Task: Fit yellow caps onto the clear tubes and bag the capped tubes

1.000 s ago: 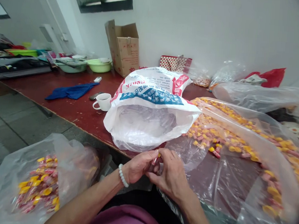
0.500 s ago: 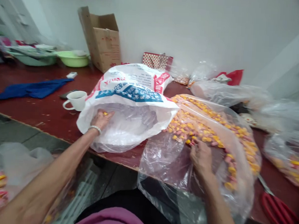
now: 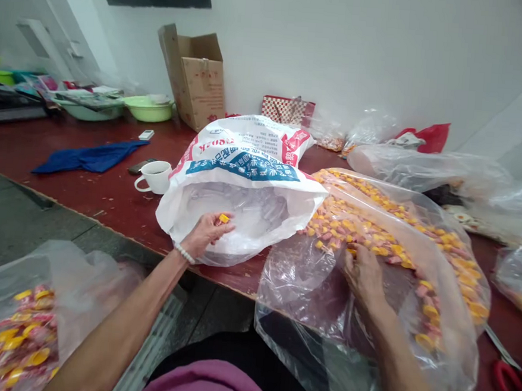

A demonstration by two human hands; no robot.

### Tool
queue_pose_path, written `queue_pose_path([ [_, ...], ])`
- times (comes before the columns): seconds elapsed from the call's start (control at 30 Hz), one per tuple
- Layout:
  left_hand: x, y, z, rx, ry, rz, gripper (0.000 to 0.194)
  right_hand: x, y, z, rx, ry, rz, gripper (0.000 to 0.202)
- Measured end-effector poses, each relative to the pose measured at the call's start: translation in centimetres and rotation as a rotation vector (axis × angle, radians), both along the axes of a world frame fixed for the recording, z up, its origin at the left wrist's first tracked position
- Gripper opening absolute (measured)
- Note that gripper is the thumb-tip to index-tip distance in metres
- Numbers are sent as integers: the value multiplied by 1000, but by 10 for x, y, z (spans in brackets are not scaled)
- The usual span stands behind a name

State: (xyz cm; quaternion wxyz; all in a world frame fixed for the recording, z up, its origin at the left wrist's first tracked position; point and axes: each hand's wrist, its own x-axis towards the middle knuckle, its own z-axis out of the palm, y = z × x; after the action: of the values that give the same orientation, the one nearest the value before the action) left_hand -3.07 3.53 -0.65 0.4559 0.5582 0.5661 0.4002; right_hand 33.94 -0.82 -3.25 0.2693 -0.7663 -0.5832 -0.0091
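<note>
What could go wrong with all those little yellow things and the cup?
The white cup stands close beside the big sack, so a bump might knock it over. The clear plastic near the right hand hangs over the edge of the red table, so a tug could drag yellow-capped pieces off. The left hand might drop the piece it pinches.

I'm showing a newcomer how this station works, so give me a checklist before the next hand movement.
1. Left hand holding a yellow-capped piece: ok.
2. Mouth of the white sack open: ok.
3. Right hand gripping another piece: cannot tell; it is at the edge of the pile.
4. White mug upright: ok.
5. White mug well clear of the white sack: not ok, right beside it.
6. Scissors away from both hands: ok.
</note>
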Motion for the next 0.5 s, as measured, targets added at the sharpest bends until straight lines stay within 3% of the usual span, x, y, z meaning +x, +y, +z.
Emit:
queue_pose_path([
  [0.1, 23, -40, 7, -58, -212, -169, 55, -37, -23, 20, 162, 317, 27, 28],
  [0.17, 37, -61, 13, -79, -253, -247, 47, -75, -40, 34, 272, 695, 201, 29],
  [0.27, 50, -80, 21, -68, -254, -374, 37, -127, -55, 48, 292, 970, 414, 21],
  [0.4, 53, -91, 25, -86, -236, -453, 36, -155, -62, 48, 223, 989, 547, 17],
  [0.5, 51, -93, 25, -119, -281, -481, 35, -151, -65, 44, 160, 774, 665, 17],
])
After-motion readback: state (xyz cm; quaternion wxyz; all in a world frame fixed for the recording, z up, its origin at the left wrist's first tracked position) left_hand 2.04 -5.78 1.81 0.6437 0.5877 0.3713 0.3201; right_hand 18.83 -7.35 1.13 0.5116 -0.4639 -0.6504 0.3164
